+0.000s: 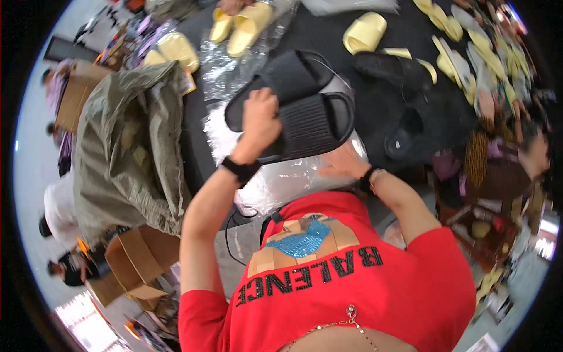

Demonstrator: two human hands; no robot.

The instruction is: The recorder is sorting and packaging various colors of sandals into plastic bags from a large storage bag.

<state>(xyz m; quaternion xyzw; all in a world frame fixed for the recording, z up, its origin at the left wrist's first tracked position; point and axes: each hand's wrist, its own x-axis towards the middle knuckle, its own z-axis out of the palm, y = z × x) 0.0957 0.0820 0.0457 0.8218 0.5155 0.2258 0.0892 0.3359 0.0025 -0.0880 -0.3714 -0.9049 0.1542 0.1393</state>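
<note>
Red shirt [358, 287] | left grip [262, 120]: black slides [308, 122] | toes rightward, long axis slanting

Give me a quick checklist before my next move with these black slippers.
1. Left hand gripping the pair of black slippers: ok.
2. Both straps facing up: ok.
3. Right hand off the slippers: ok, it is just beside them, by the clear plastic.
4. Right hand holding the clear plastic: cannot tell, the fingers are blurred.
5. Opening in the clear plastic: cannot tell, glare hides any edge.
6. Table to the right free of other footwear: not ok, a loose black slipper lies there.
</note>
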